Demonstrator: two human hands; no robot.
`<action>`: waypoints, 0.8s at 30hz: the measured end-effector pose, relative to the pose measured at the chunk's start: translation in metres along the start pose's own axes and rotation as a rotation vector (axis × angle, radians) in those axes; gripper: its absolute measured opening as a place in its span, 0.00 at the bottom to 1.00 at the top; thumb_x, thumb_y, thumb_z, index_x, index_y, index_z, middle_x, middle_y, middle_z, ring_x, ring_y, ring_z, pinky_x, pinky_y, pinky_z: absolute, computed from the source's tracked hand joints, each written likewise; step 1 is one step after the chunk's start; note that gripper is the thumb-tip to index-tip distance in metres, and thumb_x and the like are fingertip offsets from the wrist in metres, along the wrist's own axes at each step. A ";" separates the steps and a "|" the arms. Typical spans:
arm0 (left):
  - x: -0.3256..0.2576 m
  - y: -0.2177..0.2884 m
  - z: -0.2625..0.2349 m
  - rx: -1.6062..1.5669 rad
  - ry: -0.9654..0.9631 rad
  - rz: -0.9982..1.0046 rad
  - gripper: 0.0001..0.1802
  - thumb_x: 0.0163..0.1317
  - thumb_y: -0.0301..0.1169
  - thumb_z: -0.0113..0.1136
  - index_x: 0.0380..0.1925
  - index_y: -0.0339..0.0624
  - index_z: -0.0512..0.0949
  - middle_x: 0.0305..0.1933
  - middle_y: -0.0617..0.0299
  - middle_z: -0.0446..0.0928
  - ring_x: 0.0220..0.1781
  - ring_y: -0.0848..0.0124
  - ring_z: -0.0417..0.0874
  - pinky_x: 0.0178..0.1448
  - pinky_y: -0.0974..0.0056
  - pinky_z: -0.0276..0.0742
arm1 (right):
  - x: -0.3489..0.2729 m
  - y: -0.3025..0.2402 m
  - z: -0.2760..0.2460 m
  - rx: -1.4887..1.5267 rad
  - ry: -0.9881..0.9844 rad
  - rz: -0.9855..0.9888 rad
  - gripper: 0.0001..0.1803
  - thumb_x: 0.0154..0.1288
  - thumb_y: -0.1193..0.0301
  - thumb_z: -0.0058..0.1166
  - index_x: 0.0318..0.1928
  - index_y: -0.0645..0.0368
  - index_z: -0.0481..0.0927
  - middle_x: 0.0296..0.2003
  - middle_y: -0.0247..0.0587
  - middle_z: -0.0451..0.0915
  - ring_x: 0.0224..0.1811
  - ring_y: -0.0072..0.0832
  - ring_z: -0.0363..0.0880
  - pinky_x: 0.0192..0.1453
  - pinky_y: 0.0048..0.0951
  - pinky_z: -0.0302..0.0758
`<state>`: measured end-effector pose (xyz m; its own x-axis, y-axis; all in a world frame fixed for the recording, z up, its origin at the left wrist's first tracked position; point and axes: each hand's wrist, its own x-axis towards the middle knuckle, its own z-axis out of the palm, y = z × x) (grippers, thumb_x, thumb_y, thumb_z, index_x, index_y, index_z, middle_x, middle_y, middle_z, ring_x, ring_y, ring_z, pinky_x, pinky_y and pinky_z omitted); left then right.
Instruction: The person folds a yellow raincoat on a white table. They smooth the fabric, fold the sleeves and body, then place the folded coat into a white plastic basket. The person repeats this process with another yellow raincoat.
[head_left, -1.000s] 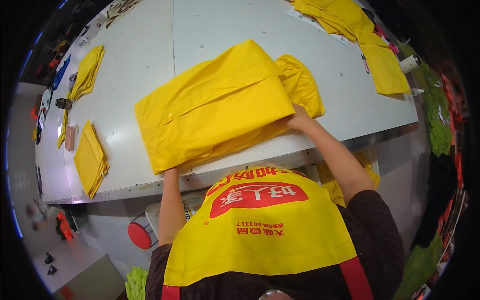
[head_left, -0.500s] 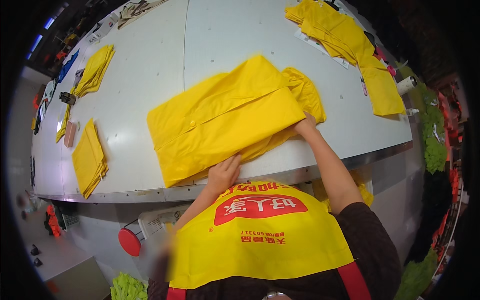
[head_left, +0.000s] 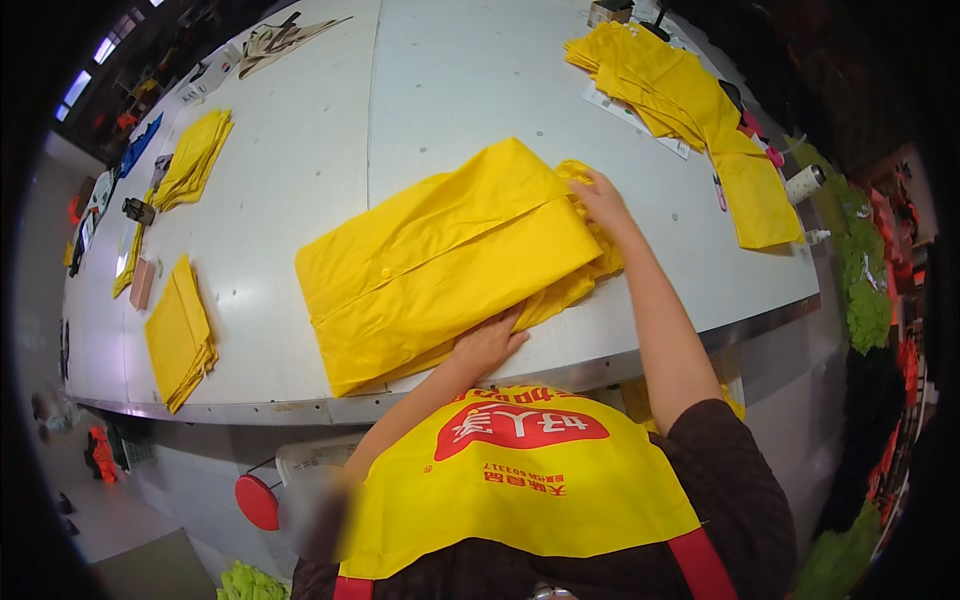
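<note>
One yellow garment point(head_left: 455, 265) | left hand point(head_left: 488, 344), right hand point(head_left: 605, 204) touching | apron point(head_left: 540, 530): red lettering point(head_left: 527, 491)

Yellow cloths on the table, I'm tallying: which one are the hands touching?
The large folded garment at centre; left hand and right hand touch only it.

This looks like a garment workshop — a broad, pale grey, metal-edged bench point(head_left: 470, 95) carries a large folded garment of smooth yellow cloth with a round button point(head_left: 440, 250), and flat folded stacks of yellow fabric point(head_left: 180, 335) lie toward its sides. Heaps of bright green cloth point(head_left: 868, 312) are piled beyond the right end — more textiles.
</note>
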<state>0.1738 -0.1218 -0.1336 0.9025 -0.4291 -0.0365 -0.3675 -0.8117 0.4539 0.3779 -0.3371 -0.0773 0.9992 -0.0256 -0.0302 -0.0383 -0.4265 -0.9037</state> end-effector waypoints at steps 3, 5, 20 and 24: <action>0.005 0.005 -0.003 -0.083 -0.075 -0.040 0.35 0.61 0.50 0.46 0.65 0.46 0.55 0.66 0.45 0.58 0.66 0.50 0.59 0.68 0.54 0.53 | 0.007 0.010 0.025 -0.272 -0.036 -0.025 0.23 0.61 0.62 0.52 0.49 0.69 0.71 0.40 0.45 0.77 0.39 0.28 0.75 0.39 0.29 0.74; 0.001 0.000 0.002 -0.015 0.009 -0.004 0.34 0.62 0.50 0.46 0.64 0.45 0.56 0.66 0.46 0.58 0.66 0.51 0.58 0.68 0.55 0.52 | -0.004 -0.005 0.023 0.056 -0.186 0.125 0.23 0.61 0.63 0.52 0.49 0.68 0.71 0.40 0.44 0.78 0.39 0.27 0.76 0.40 0.29 0.74; -0.006 -0.007 -0.003 -0.167 0.018 -0.042 0.28 0.58 0.49 0.52 0.53 0.43 0.70 0.54 0.47 0.71 0.56 0.53 0.70 0.62 0.56 0.62 | 0.006 0.026 -0.029 -0.690 -0.075 -0.047 0.16 0.61 0.62 0.50 0.37 0.66 0.70 0.34 0.56 0.77 0.37 0.47 0.75 0.41 0.39 0.71; -0.021 0.015 -0.034 -0.140 -0.008 -0.032 0.24 0.57 0.45 0.55 0.49 0.42 0.73 0.49 0.47 0.74 0.53 0.54 0.73 0.59 0.56 0.65 | 0.008 0.035 -0.024 -0.694 -0.076 -0.012 0.18 0.62 0.61 0.49 0.39 0.66 0.69 0.36 0.58 0.76 0.41 0.51 0.74 0.43 0.42 0.70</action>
<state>0.1574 -0.1115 -0.0959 0.9113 -0.4075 -0.0599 -0.3033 -0.7623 0.5718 0.3841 -0.3742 -0.0988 0.9965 0.0352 -0.0752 0.0001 -0.9060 -0.4232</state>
